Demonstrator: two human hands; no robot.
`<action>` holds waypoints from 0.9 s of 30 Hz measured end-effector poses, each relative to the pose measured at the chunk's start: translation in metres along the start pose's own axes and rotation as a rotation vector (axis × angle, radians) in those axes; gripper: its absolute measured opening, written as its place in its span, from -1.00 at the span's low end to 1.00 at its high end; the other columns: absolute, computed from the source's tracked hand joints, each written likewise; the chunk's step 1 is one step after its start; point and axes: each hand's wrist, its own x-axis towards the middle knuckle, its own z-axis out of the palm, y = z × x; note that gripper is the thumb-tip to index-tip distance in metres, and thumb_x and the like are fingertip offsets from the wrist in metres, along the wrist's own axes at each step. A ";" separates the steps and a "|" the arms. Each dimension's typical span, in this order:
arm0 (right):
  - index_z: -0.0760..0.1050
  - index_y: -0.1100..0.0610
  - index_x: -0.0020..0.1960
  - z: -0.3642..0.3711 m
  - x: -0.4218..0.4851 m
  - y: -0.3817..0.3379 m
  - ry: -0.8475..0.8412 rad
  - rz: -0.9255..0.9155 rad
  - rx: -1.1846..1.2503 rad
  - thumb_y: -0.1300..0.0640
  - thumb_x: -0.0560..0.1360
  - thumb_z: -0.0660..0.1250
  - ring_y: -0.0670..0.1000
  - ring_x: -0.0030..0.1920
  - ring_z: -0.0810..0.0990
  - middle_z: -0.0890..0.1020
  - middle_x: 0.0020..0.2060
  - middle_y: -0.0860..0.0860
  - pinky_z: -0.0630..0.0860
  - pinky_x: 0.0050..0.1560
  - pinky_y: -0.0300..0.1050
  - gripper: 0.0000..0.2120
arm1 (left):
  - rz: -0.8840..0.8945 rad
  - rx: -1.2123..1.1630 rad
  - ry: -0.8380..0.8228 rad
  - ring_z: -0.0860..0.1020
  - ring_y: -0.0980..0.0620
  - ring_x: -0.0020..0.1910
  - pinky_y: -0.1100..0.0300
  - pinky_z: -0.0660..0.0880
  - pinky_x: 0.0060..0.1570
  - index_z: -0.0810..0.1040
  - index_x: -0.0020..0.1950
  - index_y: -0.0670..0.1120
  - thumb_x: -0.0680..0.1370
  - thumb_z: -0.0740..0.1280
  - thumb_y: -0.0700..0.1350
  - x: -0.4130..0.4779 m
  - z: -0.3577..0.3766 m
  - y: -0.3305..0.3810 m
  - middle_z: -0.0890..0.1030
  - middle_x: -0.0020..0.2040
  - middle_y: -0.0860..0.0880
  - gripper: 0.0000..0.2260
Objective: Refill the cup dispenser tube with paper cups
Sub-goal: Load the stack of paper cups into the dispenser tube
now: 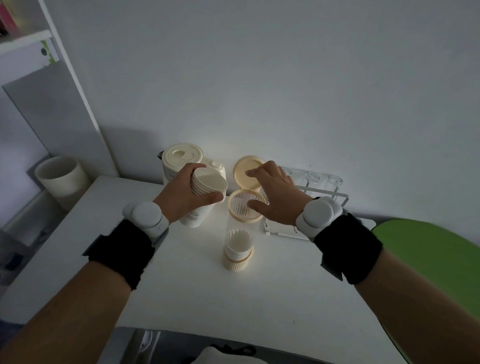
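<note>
**Cups held ready beside the open tube**

We take the tube (pixel 240 232) as our landmark: a clear upright cylinder on the white table (pixel 200 289), its hinged lid (pixel 248 171) flipped up behind the mouth, a few cups already sitting low inside near the base.

Left of the tube, our left hand (pixel 191 194) is wrapped around a nested stack of paper cups (pixel 208 182), thumb below and fingers above, closed snugly on it. The stack is tipped on its side, one flat end turned toward us, and sits in front of a cream kettle (pixel 182 162) left of the tube. We judge it is held there so it can swing over the mouth once the way is clear.

Over the tube's right rim, our right hand (pixel 272 192) is spread, fingers loosely open; fingertips reach toward the lid and the thumb lies at the rim. It grips nothing that we can see, and likely steadies the tube and keeps the lid back.

Right of the tube, behind that hand, stands a clear rack (pixel 321 190).
</note>
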 end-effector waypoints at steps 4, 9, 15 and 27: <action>0.23 0.09 0.46 -0.008 0.003 -0.003 0.015 -0.016 0.019 -0.02 0.49 0.35 0.15 0.33 0.31 0.32 0.34 0.10 0.27 0.37 0.06 -0.39 | 0.028 0.000 -0.012 0.53 0.05 0.12 0.12 0.43 0.07 0.34 0.27 0.11 0.34 0.55 0.00 -0.001 0.000 0.007 0.53 0.12 0.09 -0.41; 0.25 0.12 0.44 -0.013 0.008 -0.009 0.024 -0.047 0.101 -0.05 0.51 0.33 0.14 0.31 0.36 0.42 0.32 0.10 0.33 0.35 0.05 -0.42 | 0.037 0.010 -0.026 0.50 0.09 0.09 0.15 0.41 0.09 0.32 0.33 0.05 0.35 0.56 -0.03 -0.005 0.000 0.019 0.50 0.10 0.11 -0.35; 0.25 0.11 0.43 -0.019 0.010 -0.018 0.000 -0.018 0.277 -0.13 0.51 0.30 0.06 0.25 0.48 0.45 0.31 0.09 0.45 0.29 0.07 -0.41 | 0.034 0.052 -0.049 0.52 0.08 0.08 0.23 0.43 -0.04 0.31 0.28 -0.01 0.32 0.56 0.02 -0.007 0.001 0.033 0.51 0.13 0.06 -0.35; 0.32 0.14 0.40 -0.023 0.010 -0.019 -0.117 -0.040 0.372 -0.09 0.46 0.39 0.04 0.23 0.50 0.49 0.26 0.03 0.46 0.28 0.06 -0.39 | 0.154 0.266 -0.112 0.54 0.18 0.04 0.21 0.50 0.03 0.41 0.20 0.07 0.22 0.60 0.10 -0.007 0.012 0.052 0.54 0.06 0.17 -0.36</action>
